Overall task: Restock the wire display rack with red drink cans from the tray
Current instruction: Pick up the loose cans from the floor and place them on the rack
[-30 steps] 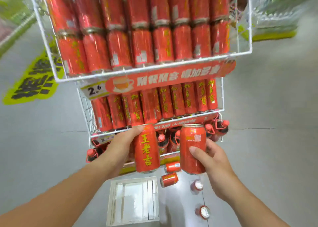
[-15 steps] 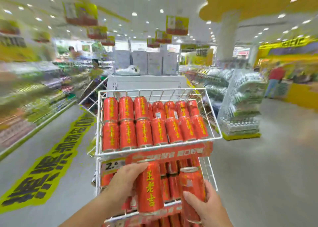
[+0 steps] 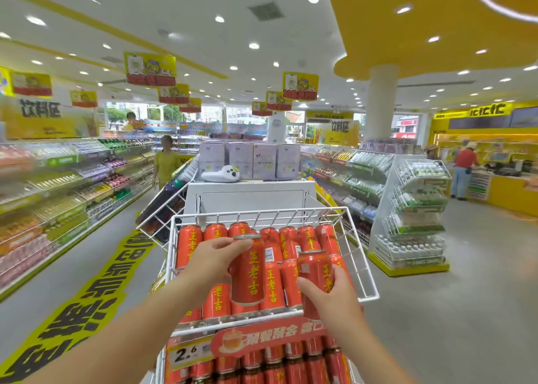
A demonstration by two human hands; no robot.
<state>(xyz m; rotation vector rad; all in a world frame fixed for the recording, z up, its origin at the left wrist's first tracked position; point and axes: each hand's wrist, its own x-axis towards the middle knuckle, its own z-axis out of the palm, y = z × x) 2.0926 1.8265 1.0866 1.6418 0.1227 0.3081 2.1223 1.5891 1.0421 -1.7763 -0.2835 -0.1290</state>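
2 glossy cans (image 3: pixel 249 270) above wire rack (image 3: pixel 262 212).

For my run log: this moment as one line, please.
left hand grips left can | right hand grips right can | both at top basket | unplaced

- Top basket (image 3: pixel 262 212): open above, so a hand can drop in from the top or over the front rail.
- Wire walls on the L, R & back sides fence it in.
- Floor packed w/ lying cans (image 3: pixel 217 299); room only on top of them.
- Left hand (image 3: pixel 209 262) w/ left can (image 3: pixel 249 270) and right hand (image 3: pixel 329 296) w/ right can (image 3: pixel 314 273) crowd the middle, close together.
- Lower tier (image 3: pixel 262 366): full, roofed by the basket & price strip (image 3: pixel 256 338).
- Floor (image 3: pixel 436 311) R of the rack: free.
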